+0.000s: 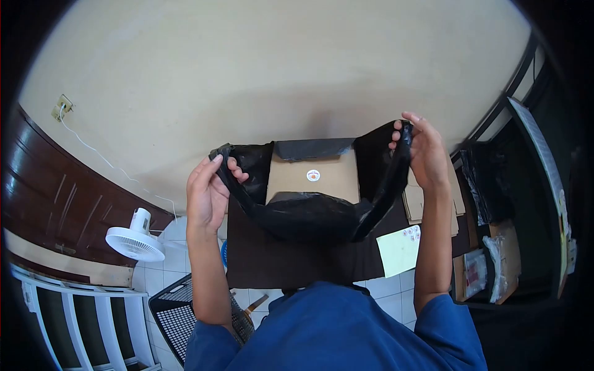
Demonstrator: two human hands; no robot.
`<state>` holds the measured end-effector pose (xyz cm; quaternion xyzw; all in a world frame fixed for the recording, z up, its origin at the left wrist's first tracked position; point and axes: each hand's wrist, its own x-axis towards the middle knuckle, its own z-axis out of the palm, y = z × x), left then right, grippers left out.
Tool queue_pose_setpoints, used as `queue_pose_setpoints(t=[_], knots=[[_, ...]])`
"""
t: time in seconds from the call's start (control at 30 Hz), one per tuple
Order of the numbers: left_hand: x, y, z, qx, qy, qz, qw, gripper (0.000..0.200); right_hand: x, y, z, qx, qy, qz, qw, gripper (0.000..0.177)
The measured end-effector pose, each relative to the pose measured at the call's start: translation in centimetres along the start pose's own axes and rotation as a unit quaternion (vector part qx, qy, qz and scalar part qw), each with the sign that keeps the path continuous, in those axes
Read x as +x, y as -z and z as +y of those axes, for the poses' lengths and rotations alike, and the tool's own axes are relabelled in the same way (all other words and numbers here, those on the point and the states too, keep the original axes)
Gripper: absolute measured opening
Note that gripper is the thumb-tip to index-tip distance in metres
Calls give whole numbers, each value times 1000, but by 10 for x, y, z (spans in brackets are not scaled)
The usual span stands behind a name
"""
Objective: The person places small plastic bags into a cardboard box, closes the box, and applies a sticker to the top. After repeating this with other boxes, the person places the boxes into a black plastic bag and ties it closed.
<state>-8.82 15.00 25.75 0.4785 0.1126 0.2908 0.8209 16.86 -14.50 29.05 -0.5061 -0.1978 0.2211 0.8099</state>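
Note:
A black plastic bag is stretched wide between my two hands, above a dark table. Inside its opening lies a flat brown cardboard box with a small round white and orange sticker. My left hand grips the bag's left end, thumb against the plastic. Higher up on the right, my right hand holds the other end, its fingers curled round the bunched plastic. Parts of the bag's rim fold over the box's far and near edges.
The dark table bears a pale sheet with round stickers and flat cardboard on the right. At left are a white fan and a black basket. Shelves with packaging stand at right; a wall is ahead.

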Motion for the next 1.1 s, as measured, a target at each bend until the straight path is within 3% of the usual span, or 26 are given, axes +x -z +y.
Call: queue_pose_setpoints(t=[0.07,0.17,0.23,0.27,0.33,0.37,0.43,0.47,0.57,0.6,0.7,0.73,0.83,0.9,1.1], knots=[[-6,-20,10,62,3,-13,998,31,0,-11,-4,-7,15,-48,999,39],[0,-51,-14,134,83,-89,984,49,-8,-49,5,-143,-88,-137,976,46],[6,-72,-38,232,78,-86,966,50,-10,-65,26,-166,-115,-135,970,52],[7,-84,-46,276,64,-95,954,53,-11,-72,34,-109,-142,-131,975,56],[15,-96,-60,368,-61,-127,919,54,-6,-74,51,-160,-78,-137,974,63],[18,-98,-57,413,-31,-125,902,51,-6,-72,55,-181,-46,-129,974,65],[21,-112,-40,499,25,-120,858,46,-2,-66,65,-137,-68,-123,980,65],[19,-119,-37,496,-26,-139,857,30,-1,-63,67,-114,-78,-122,983,65],[28,-122,-45,526,-155,-167,819,22,-11,-57,47,-34,-92,-116,988,67],[30,-127,-39,524,-137,-170,823,16,-15,-56,38,-32,-81,-118,989,67],[26,-152,-39,465,-245,-139,839,12,-19,-41,20,54,-97,-133,985,65],[27,-161,-38,493,-298,-127,807,12,-20,-39,13,78,-110,-132,982,61],[26,-189,-45,455,-305,-170,819,10,-28,-30,-11,104,-120,-189,969,56],[23,-201,-56,394,-242,-203,863,9,-31,-14,-18,143,-96,-192,966,51],[-26,-253,-63,383,-355,-220,824,25,-83,32,-91,145,-8,-144,979,58]])
